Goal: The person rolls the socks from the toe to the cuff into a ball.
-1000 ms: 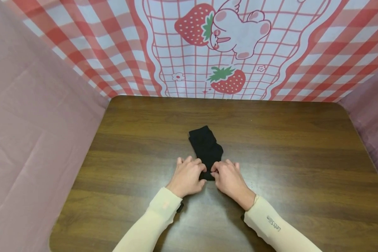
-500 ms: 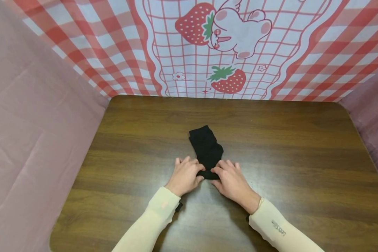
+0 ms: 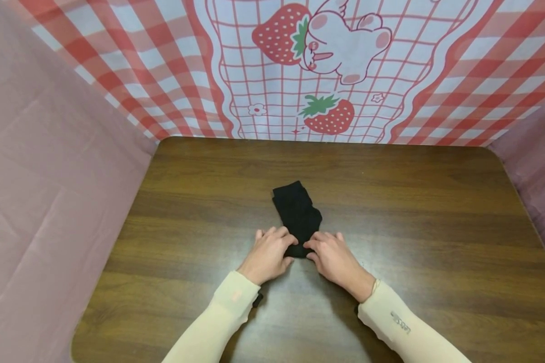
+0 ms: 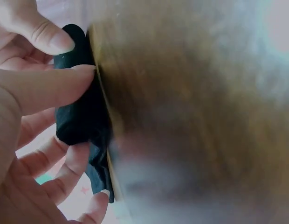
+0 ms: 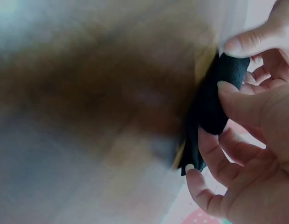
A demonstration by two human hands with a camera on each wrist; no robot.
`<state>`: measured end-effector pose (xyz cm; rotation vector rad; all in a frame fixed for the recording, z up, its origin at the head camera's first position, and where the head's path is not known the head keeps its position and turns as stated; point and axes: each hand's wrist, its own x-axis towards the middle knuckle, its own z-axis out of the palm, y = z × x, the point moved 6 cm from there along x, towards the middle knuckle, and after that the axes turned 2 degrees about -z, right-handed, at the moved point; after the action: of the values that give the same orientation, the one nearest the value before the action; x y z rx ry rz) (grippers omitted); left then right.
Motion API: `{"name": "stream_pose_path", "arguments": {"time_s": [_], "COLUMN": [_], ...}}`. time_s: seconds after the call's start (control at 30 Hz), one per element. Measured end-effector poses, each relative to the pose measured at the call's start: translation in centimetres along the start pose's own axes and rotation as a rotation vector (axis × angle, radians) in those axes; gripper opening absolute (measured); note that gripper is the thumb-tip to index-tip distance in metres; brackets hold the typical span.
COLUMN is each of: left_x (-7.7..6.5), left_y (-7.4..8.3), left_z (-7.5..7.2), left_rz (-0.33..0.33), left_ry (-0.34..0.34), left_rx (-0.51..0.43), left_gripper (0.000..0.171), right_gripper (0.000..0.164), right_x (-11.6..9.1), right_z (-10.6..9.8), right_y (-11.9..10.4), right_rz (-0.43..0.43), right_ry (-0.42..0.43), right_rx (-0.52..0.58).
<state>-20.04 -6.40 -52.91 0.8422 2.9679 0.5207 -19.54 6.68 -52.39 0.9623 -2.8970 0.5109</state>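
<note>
A black sock [image 3: 296, 209] lies on the table, its cuff pointing away from me and its heel bulging to the right. Its near end is rolled into a thick tube, which shows close up in the left wrist view as a dark roll [image 4: 81, 109]. My left hand [image 3: 267, 256] pinches the left part of this roll, thumb on the near side and fingers on the far side. On the right part, my right hand [image 3: 337, 258] grips the roll the same way. In the right wrist view the flat part of the sock [image 5: 193, 151] extends beyond the roll.
The brown wood-grain table [image 3: 200, 191] has rounded corners. Behind its far edge hangs a red-and-white checked cloth [image 3: 163, 60] with strawberry prints. Pink cloth [image 3: 27, 176] hangs along the left, and more pink cloth [image 3: 533, 146] is at the right.
My right hand has shifted slightly to the right, and its thumb has moved to the near edge of the roll. The hands are a little farther apart; the cuff stays in place.
</note>
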Motion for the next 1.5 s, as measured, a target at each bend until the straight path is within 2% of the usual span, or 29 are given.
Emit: {"name": "stream_pose_path", "arguments": {"time_s": [0.13,0.37,0.67,0.93,1.2,1.33,1.5], "left_x": [-0.05,0.02,0.01,0.01,0.01,-0.02,-0.05], "left_y": [0.18,0.24,0.18,0.03,-0.08,-0.14,-0.1], "left_z": [0.08,-0.01,-0.26,-0.25,-0.25,-0.21,-0.11], "left_rz": [0.026,0.035,0.035,0.009,-0.014,-0.029,-0.035], "left_ry": [0.013,0.02,0.021,0.014,0.017,0.011,0.01], "left_rx": [-0.012,-0.01,-0.019,-0.028,-0.01,-0.007,0.001], "left_gripper": [0.032,0.023,0.019,0.018,0.018,0.019,0.025], "right_gripper": [0.017,0.016,0.021,0.031,0.031,0.025,0.019], "right_x": [0.27,0.28,0.25,-0.03,-0.05,0.14,0.57], "right_z": [-0.08,-0.01,-0.55,-0.67,-0.27,-0.24,-0.28], "right_y": [0.17,0.24,0.13,-0.52,-0.34,-0.14,0.01], "right_rz": [-0.012,-0.034,-0.029,-0.166,-0.198,-0.206,-0.205], "right_ry": [-0.033,-0.054,0.008,0.073,0.093,0.082,0.027], "right_rx": [0.012,0.031,0.061,0.05,0.05,0.04,0.012]}}
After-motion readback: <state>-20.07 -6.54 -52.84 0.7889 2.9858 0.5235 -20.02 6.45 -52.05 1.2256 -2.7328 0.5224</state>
